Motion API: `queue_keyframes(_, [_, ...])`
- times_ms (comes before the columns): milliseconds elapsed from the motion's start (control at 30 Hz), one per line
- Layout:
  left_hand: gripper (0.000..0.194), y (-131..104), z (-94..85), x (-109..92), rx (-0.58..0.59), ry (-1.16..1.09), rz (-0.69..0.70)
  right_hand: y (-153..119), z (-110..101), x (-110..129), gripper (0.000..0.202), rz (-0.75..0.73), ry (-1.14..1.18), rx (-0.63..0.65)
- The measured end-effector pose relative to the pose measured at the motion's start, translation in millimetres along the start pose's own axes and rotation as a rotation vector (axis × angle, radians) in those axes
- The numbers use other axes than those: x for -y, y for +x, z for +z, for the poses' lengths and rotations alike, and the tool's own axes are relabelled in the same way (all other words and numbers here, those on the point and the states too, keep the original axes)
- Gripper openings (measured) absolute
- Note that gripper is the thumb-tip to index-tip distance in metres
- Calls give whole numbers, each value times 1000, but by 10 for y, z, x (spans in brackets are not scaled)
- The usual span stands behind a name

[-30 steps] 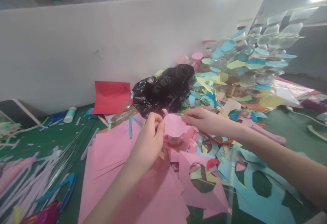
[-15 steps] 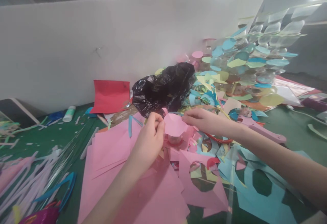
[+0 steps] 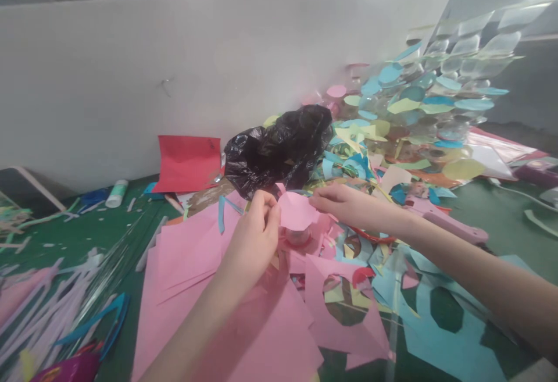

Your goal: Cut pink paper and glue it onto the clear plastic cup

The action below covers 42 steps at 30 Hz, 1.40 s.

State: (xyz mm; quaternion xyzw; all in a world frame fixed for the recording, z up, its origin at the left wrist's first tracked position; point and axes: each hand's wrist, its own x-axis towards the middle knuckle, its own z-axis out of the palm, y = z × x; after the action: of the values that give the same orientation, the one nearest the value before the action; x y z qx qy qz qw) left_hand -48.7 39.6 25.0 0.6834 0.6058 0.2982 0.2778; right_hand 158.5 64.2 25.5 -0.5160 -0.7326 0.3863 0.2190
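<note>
A roughly round pink paper disc (image 3: 298,210) is between my hands, above a small clear plastic cup (image 3: 299,236). My left hand (image 3: 264,219) pinches the disc's left edge between thumb and fingers. At the opposite edge, my right hand (image 3: 333,200) has its fingertips closed on the paper. Whether the disc touches the cup's top I cannot tell. Beneath my left arm lies a stack of pink paper sheets (image 3: 192,260). A pink sheet with a round hole cut out (image 3: 318,329) lies in front of the cup.
Behind my hands sits a crumpled black plastic bag (image 3: 279,149). Stacked clear cups with coloured discs (image 3: 436,103) rise at the right. A pink glue gun (image 3: 449,222) rests near blue scraps (image 3: 453,335). Blue-handled scissors (image 3: 117,324) and pale strips (image 3: 56,306) lie left.
Both hands keep hold of the pink disc in nearly the same place. The view has shifted very slightly.
</note>
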Motion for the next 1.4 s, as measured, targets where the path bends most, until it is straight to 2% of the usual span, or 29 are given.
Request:
queue_keyframes(133, [12,0,-7,1,-3,3,18,-23,9,13,38,27,-78,-79])
queue_keyframes(233, [13,-5,2,10,3,-17,19,-84,35,61,35,8,-199,-237])
queue_keyframes(333, [17,-11,1,17,10,-31,13,-160,76,144,29,-226,-355,-430])
queue_keyframes(400, [22,-9,-17,14,-5,-19,6,-190,107,202,32,-435,-446,-471])
queue_keyframes(467, [29,3,-54,7,-47,-23,-5,-191,142,245,45,-584,-519,-433])
queue_keyframes(533, [34,23,-105,-1,-99,-27,-7,-167,188,259,57,-652,-572,-369])
queue_keyframes(633, [33,58,-178,-2,-174,6,23,-120,280,227,74,-638,-624,-247])
queue_keyframes(767, [28,80,-219,4,-231,31,61,-97,352,191,86,-552,-669,-77])
queue_keyframes(967, [28,73,-229,-9,-225,32,71,-102,292,272,88,-591,-631,-184])
queue_keyframes(1167, [28,79,-228,11,-228,25,90,-78,370,193,88,-557,-629,-72])
queue_keyframes(1333, [26,81,-242,6,-237,18,92,-64,301,283,89,-593,-632,-147])
queue_keyframes(1400, [26,84,-250,3,-245,12,98,-62,306,292,90,-597,-636,-134])
